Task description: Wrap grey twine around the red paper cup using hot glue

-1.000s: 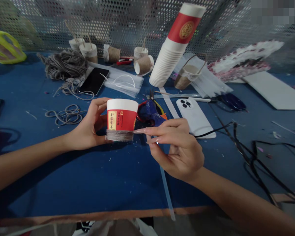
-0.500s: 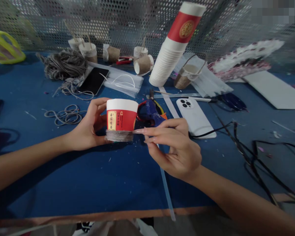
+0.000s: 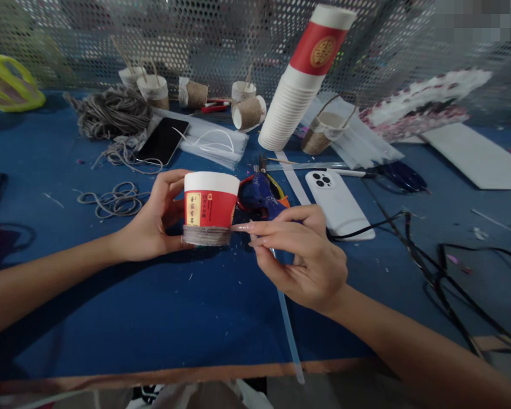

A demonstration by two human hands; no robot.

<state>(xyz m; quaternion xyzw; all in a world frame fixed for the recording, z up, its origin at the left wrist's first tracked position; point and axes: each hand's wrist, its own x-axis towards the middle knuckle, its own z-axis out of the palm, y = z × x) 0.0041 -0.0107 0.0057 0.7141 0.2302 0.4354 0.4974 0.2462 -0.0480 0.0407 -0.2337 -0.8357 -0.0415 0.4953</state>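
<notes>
My left hand (image 3: 151, 218) is closed around the left side of a red and white paper cup (image 3: 213, 200), its thumb near the base. The cup is held a little above the table, with grey yarn (image 3: 206, 235) wound in a band around its lower part. Beside it, my right hand (image 3: 300, 255) has its index fingertip against the right edge of the yarn band. The thumb and other fingers of that hand are drawn together; anything between them is too small to make out. Behind the right hand lie a blue glue gun (image 3: 259, 190) and a clear glue stick (image 3: 290, 335).
Loose yarn (image 3: 111, 199) and a yarn bundle (image 3: 113, 112) lie left. At the back stand a tall stack of paper cups (image 3: 298, 85) and small wrapped cups (image 3: 249, 112). A white phone (image 3: 338, 204) and black cable (image 3: 443, 289) are right; a black phone (image 3: 164, 141) lies left.
Almost nothing differs. Both hands and the cup stay in place; the right hand's fingers have shifted very slightly left.
</notes>
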